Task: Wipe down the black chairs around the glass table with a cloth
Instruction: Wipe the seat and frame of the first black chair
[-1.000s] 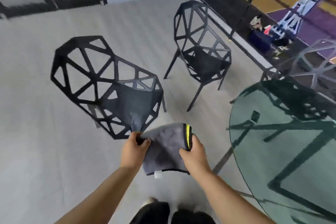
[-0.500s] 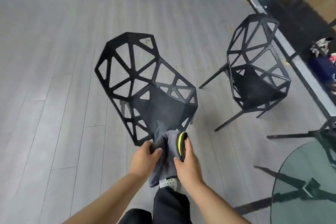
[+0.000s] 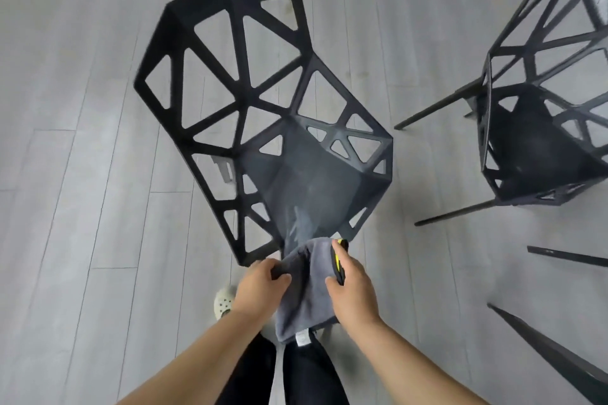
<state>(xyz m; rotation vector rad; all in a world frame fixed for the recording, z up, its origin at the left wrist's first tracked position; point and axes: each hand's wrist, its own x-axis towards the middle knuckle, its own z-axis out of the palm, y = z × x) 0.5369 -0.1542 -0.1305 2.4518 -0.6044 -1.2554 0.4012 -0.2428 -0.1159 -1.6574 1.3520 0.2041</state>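
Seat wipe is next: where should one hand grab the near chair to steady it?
Probably the left rim bar of the near chair, from the left: open triangles let fingers hook round it, and it lies nearest the left hand, which holds the cloth together with the right hand.

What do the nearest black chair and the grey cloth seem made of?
The chair looks like rigid painted metal or moulded plastic: matte black, thin angular struts. The cloth looks like microfibre: fuzzy grey, hanging limp, with a sewn label.
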